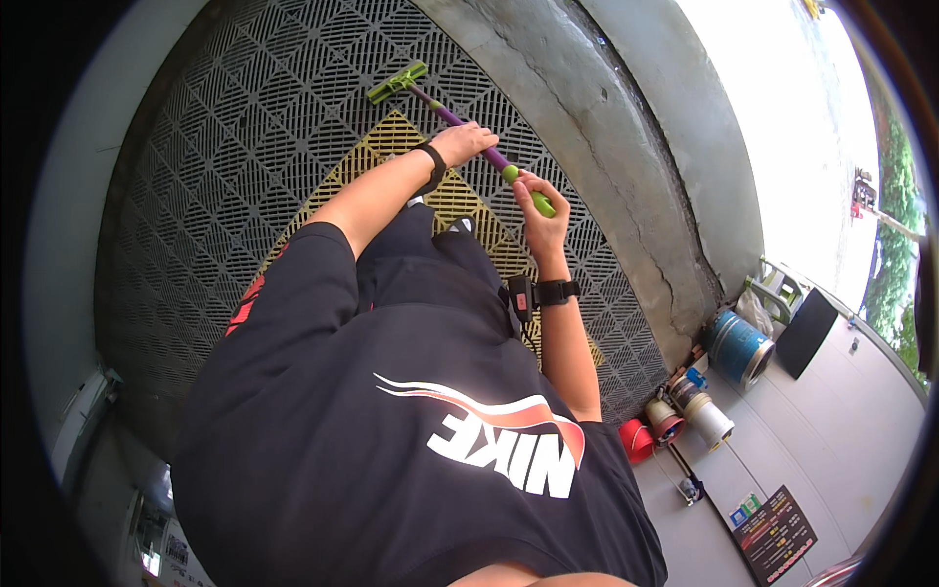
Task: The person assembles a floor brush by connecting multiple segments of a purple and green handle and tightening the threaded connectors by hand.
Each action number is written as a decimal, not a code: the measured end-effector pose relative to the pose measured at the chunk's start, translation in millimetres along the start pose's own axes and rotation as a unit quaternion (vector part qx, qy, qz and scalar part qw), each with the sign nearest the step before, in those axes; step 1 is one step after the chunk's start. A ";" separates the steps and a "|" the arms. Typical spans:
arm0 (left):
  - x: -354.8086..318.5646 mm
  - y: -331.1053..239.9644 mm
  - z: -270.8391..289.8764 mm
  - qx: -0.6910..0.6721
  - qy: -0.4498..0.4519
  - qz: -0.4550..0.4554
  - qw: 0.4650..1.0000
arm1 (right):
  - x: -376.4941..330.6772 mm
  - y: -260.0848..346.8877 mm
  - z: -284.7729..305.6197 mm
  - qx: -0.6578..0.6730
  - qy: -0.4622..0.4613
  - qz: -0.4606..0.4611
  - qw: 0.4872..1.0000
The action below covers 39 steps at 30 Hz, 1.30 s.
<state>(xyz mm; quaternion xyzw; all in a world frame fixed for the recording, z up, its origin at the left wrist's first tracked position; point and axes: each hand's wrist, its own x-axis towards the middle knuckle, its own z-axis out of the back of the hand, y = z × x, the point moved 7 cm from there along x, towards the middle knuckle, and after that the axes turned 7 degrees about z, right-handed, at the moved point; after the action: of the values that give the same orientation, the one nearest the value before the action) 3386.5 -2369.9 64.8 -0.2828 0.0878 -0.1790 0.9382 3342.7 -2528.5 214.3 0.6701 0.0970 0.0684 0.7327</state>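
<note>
Stretched out in front of me is a mop (450,116) with a purple and green handle and a narrow green head. The mop head (398,84) is at the far end, over the grey floor grating; I cannot tell whether it touches the floor. My left hand (465,144) is closed round the purple part of the handle. Nearer to me, my right hand (541,210) grips the handle's end, beside a green knob (511,173) and the rounded green end grip (544,203). The fingers of the left hand are partly hidden from above.
Slatted grey floor tiles (254,108) with a yellow band lie under my feet. A cracked concrete ledge (606,147) borders them on the right. At lower right, a blue drum (740,349), a white bucket (706,423) and a red bucket (636,442) stand by a pale wall (831,440).
</note>
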 end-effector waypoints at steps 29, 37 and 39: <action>-43.5 71.5 165.1 -0.360 0.068 0.014 0.930 | 109.0 97.9 -201.6 0.020 0.051 0.051 0.997; -84.7 275.9 308.9 -0.301 -0.088 -0.004 0.950 | 234.0 127.6 -419.1 0.050 0.077 0.026 0.995; -74.7 301.5 330.3 -0.228 -0.110 -0.016 0.967 | 256.5 142.6 -432.1 0.113 0.094 0.072 0.987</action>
<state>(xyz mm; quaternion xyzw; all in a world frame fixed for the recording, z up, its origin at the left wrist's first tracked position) 3491.9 -1942.3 172.4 -0.5085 0.0175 -0.1371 0.8499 3495.1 -2037.7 307.4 0.7441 0.1243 0.1719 0.6334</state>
